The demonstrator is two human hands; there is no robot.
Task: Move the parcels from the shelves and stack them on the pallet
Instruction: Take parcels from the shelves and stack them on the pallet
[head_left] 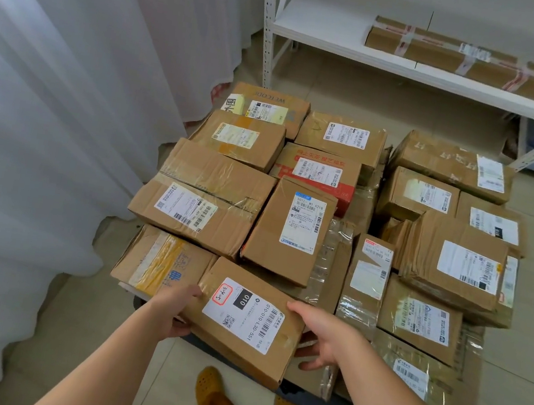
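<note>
Cardboard parcel (242, 323) w/ white shipping label sits at near edge of the parcel stack (326, 211), tilted, long axis running from near-right to far-left, label text reading sideways. Left hand (175, 306) grips its left end, thumb on top; right hand (324, 341) holds right side, thumb on top edge, fingers curled under. Long taped box (467, 59) lies lengthwise on white shelf (320, 19) behind. Curtain (48, 100) at left.
</note>
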